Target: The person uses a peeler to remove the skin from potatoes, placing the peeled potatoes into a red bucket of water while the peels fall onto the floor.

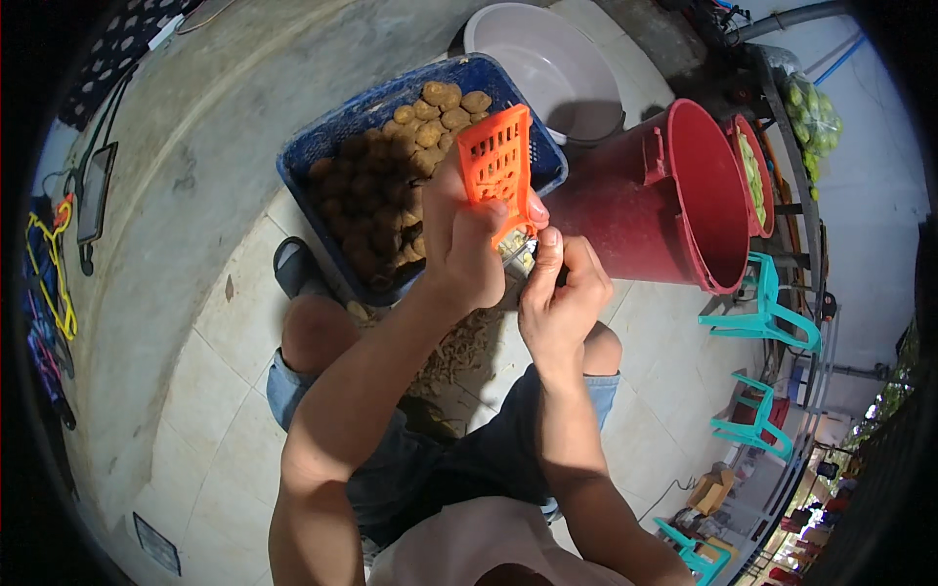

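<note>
Head view: person seated low, knees apart, both forearms coming up from the lower edge.
Left hand (467,244): closed around the lower part of an orange slotted tool (498,161), thumb across its face; holds it upright, tilted a little.
Orange slotted tool: flat plastic panel with rows of slots, rising above the left hand, just in front of the blue basket (322,146).
Right hand (562,293): closed, fingers pinched on a small pale piece (518,252) at the foot of the tool, touching the left hand's fingertips (what the piece is, I cannot tell; it is mostly hidden).
Handling, tool: looks light, stiff and thin; likely to flex if pressed mid-panel. Best held low at the solid edge, as now, clear of the slots.
Handling, small piece: looks slight and easy to drop; a fingertip pinch suits it.
Beyond the hands: blue basket heaped with brown lumpy tubers (410,146), just past the left hand.
Right of the right hand: red bucket (674,195) lying tipped, mouth facing right, near but not touching.
Farther out: pale basin (557,59) behind the basket.
Below the hands: brown peelings (459,352) scattered on the tiled floor (205,391) between the knees.
Far right: teal plastic chairs (772,313), well apart.
</note>
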A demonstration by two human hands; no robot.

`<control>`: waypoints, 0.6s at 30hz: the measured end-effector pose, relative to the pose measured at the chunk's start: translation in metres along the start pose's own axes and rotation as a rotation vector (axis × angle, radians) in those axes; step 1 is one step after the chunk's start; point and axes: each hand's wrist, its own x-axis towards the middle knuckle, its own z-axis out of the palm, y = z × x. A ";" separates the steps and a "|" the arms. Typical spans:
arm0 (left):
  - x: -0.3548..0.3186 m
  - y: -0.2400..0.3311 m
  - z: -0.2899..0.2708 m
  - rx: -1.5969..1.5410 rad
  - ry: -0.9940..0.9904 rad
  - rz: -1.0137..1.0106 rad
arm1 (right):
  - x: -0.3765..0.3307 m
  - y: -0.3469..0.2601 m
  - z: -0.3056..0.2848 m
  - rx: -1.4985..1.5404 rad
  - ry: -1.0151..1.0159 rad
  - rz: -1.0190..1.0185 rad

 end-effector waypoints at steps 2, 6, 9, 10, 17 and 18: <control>-0.001 0.000 -0.001 0.015 -0.005 -0.007 | 0.003 0.002 0.001 0.015 0.000 0.000; 0.001 0.000 -0.001 0.009 -0.010 0.004 | 0.000 -0.004 0.000 0.052 -0.010 0.004; 0.002 -0.001 -0.001 -0.020 -0.002 0.014 | 0.001 -0.002 -0.001 0.016 -0.035 -0.017; 0.002 -0.001 -0.001 -0.032 0.001 0.030 | 0.004 -0.003 0.000 0.061 -0.013 0.078; 0.003 -0.001 0.000 -0.073 0.042 0.031 | 0.000 -0.007 0.000 0.080 -0.027 0.062; 0.002 0.000 0.002 -0.086 0.048 0.022 | -0.002 -0.007 -0.003 0.041 -0.043 0.060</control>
